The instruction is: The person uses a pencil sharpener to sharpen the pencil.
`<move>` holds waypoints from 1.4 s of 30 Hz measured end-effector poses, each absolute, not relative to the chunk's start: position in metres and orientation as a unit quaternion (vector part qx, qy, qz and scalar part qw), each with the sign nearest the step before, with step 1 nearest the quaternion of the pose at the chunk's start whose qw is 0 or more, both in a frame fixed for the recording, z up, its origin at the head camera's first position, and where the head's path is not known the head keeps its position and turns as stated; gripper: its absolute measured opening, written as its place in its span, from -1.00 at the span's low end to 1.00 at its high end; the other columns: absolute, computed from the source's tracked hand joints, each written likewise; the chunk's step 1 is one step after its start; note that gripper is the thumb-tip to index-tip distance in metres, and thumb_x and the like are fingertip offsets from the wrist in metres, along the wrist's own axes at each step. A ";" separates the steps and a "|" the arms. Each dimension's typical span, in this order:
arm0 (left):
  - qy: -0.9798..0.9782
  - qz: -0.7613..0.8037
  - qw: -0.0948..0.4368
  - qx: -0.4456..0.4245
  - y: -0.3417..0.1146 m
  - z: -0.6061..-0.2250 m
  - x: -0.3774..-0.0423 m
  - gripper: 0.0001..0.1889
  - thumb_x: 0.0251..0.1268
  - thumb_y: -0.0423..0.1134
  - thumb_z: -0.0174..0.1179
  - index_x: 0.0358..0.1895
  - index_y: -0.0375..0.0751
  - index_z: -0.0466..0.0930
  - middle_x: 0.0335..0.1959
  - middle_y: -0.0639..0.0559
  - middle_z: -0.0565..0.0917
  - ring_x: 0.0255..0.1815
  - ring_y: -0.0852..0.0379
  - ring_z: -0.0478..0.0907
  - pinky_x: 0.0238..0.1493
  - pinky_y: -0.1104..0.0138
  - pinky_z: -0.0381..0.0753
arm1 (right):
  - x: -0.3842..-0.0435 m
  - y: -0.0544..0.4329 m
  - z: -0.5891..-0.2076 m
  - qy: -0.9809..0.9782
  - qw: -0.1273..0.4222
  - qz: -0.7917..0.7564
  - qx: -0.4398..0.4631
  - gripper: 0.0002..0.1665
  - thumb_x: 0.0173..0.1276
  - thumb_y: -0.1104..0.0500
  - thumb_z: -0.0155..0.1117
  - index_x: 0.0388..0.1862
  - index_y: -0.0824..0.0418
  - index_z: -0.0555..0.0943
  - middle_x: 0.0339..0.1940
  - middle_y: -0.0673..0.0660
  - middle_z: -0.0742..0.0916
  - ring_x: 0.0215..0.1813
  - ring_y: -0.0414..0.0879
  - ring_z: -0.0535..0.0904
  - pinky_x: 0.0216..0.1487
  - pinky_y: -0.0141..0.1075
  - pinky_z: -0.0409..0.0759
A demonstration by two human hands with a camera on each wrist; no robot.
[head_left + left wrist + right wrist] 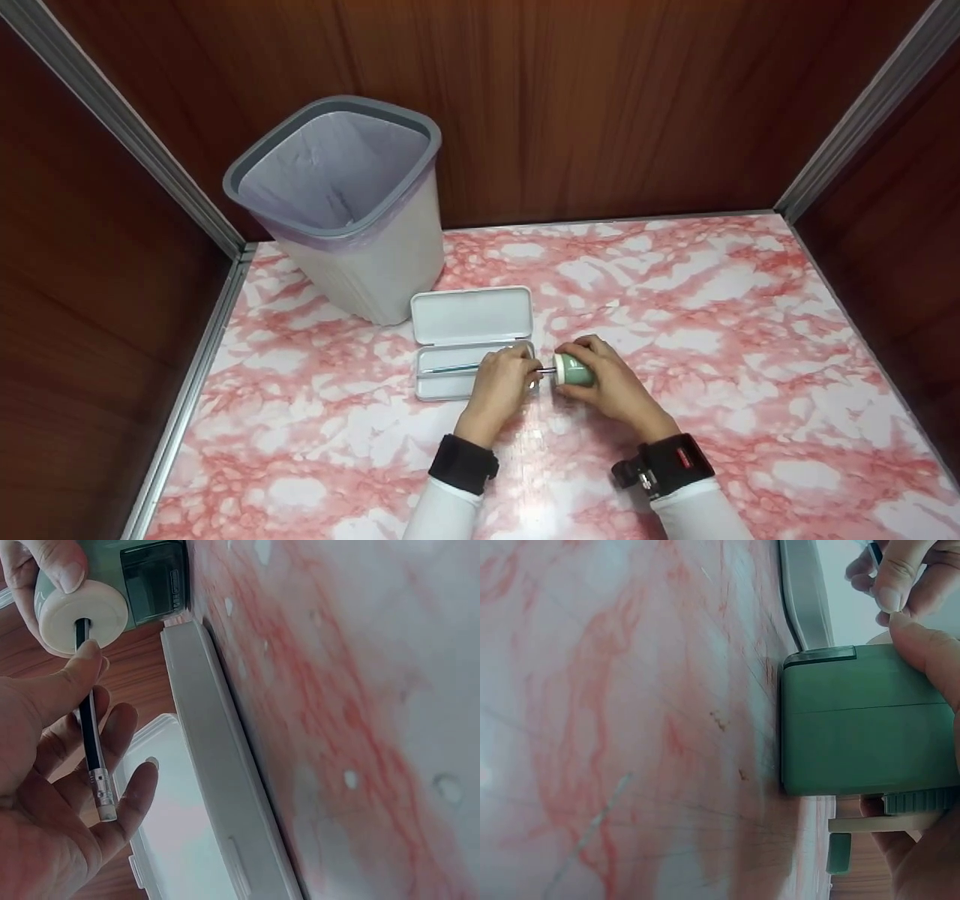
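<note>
A green pencil sharpener (pixel 576 370) with a cream round front and a side crank (pixel 877 824) rests on the table. My right hand (pixel 619 390) grips its body from the right. Between the thumb and fingers of my left hand (pixel 499 386) is a dark pencil (pixel 91 736) with a metal band and white eraser. The pencil's far end sits in the hole of the sharpener's front, its tip hidden inside. Beside and partly under my left hand lies an opened white pencil case (pixel 472 316), with a teal pencil (pixel 452 368) in its lower half.
A tall whitish bin (pixel 382 277) with a grey rim and purple liner stands behind the case at the left. Dark wood panels (pixel 600 112) enclose the back and sides of the red-and-white marbled table (pixel 720 330).
</note>
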State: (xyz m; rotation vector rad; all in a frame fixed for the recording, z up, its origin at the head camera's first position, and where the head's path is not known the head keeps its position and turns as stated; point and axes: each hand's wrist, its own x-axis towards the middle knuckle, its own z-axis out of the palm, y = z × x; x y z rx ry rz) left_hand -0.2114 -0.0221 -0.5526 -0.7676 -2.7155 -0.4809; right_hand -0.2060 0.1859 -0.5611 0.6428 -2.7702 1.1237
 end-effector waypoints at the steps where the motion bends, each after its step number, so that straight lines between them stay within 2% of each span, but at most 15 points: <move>1: -0.939 -0.167 0.138 -0.265 -0.022 -0.552 -0.211 -0.92 0.06 -0.14 0.40 -0.36 0.03 0.76 -0.44 0.18 0.56 -0.34 0.15 0.60 -0.34 0.28 0.46 | -0.206 0.186 -0.561 -0.905 0.043 0.367 0.210 -0.34 0.03 0.07 0.59 0.16 0.00 0.58 0.03 -0.02 0.51 0.03 -0.05 0.49 0.03 -0.07 0.48; 21: -0.937 -0.173 0.112 -0.284 -0.028 -0.548 -0.210 -0.92 0.08 -0.18 0.39 -0.35 -0.04 0.77 -0.45 0.15 0.55 -0.38 0.12 0.58 -0.34 0.28 0.48 | -0.206 0.187 -0.560 -0.905 0.038 0.364 0.216 -0.33 0.01 0.07 0.60 0.16 -0.02 0.58 0.02 -0.03 0.51 0.00 -0.07 0.49 0.01 -0.09 0.49; 31: -0.933 -0.179 0.087 -0.300 -0.031 -0.542 -0.214 -0.96 0.07 -0.17 0.39 -0.40 0.01 0.76 -0.48 0.15 0.56 -0.40 0.10 0.60 -0.35 0.24 0.48 | -0.208 0.190 -0.558 -0.907 0.014 0.363 0.211 -0.33 0.04 0.05 0.58 0.17 -0.01 0.57 0.01 -0.06 0.51 0.00 -0.10 0.48 0.05 -0.11 0.47; 42: -0.936 -0.188 0.058 -0.291 -0.035 -0.538 -0.215 -0.90 0.07 -0.17 0.40 -0.31 0.03 0.80 -0.48 0.15 0.57 -0.38 0.08 0.60 -0.35 0.22 0.49 | -0.208 0.189 -0.558 -0.906 0.012 0.366 0.215 -0.33 0.05 0.04 0.57 0.18 0.00 0.57 0.01 -0.08 0.50 0.01 -0.09 0.47 0.03 -0.09 0.47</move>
